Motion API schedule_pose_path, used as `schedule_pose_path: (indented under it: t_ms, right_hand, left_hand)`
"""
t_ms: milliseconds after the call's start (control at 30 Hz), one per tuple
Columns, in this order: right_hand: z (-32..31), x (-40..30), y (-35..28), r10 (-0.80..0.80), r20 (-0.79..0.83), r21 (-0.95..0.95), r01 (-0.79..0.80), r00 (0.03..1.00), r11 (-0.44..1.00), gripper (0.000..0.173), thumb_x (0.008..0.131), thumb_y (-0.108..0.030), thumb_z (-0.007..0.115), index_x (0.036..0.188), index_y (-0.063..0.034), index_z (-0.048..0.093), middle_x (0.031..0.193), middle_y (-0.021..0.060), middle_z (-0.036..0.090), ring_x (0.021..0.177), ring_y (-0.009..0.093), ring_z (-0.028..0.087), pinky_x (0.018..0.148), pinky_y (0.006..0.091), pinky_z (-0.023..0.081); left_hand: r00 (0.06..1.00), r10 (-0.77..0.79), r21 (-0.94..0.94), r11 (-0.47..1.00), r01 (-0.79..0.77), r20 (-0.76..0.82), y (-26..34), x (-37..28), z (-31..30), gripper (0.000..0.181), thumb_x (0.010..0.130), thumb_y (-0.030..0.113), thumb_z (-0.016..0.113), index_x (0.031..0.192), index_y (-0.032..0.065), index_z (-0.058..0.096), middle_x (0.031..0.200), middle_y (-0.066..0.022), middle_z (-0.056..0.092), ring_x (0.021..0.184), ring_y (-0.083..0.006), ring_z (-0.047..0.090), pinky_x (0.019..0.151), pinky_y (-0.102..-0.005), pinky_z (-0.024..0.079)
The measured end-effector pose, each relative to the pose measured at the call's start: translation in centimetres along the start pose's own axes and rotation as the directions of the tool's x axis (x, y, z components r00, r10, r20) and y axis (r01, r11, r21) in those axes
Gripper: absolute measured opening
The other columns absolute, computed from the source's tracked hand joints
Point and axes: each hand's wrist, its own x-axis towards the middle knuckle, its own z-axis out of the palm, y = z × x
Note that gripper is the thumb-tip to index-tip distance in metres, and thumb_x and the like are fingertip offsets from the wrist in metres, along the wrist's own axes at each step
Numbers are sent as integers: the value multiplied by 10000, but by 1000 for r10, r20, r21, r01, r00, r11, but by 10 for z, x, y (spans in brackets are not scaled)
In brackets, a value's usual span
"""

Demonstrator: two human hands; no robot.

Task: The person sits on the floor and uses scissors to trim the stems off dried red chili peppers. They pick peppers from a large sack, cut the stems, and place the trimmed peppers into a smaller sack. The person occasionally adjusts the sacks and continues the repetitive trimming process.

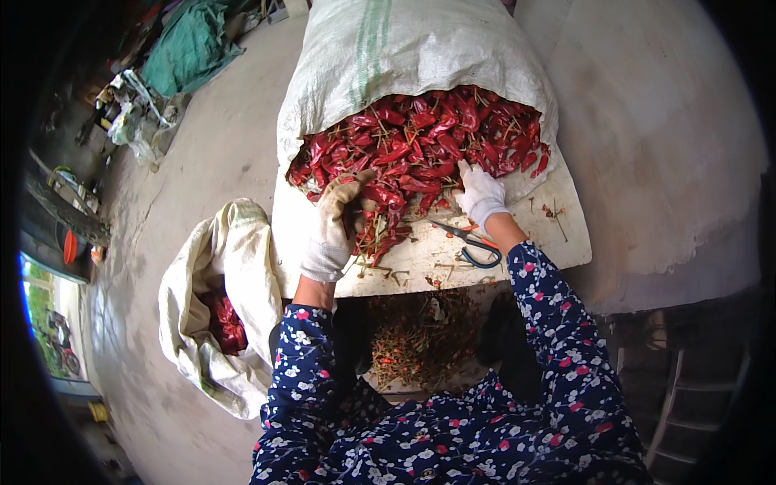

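Observation:
A large white woven sack with green stripes lies on a pale board, its mouth towards me and full of dried red chili peppers. My left hand, in a soiled white glove, curls around a bunch of the peppers at the left of the mouth. Its fingertips are partly hidden. My right hand, in a white glove, reaches palm down to the edge of the heap; whether its fingers grip a pepper is unclear. Scissors with dark handles lie just below my right wrist, beside loose stems.
A second woven sack, open and holding red peppers, stands on the floor at the left. Below the board lies a pile of stems and scraps between my legs. A green tarp and plastic bags lie further off at upper left.

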Motion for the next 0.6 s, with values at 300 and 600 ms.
schedule_pose_path:
  t_ms: [300,600]
  right_hand:
    - [3,8,4,-228,-13,-40,227,974,973,295,898,-361,660,1069,-124,701,1077,140,674,934,359,701,775,491,571]
    - [-21,-13,2,-24,218,935,-202,976,291,206,926,-116,729,1117,-43,703,956,30,728,721,136,677,605,301,559]
  left_hand:
    - [972,-233,44,971,235,-32,7,2,-2,338,994,224,653,1232,-14,625,1174,-86,716,994,-98,678,717,-224,545]
    - [967,-253,173,954,246,23,2,1,20,327,926,157,735,1222,31,678,875,18,682,671,-52,572,576,-198,452]
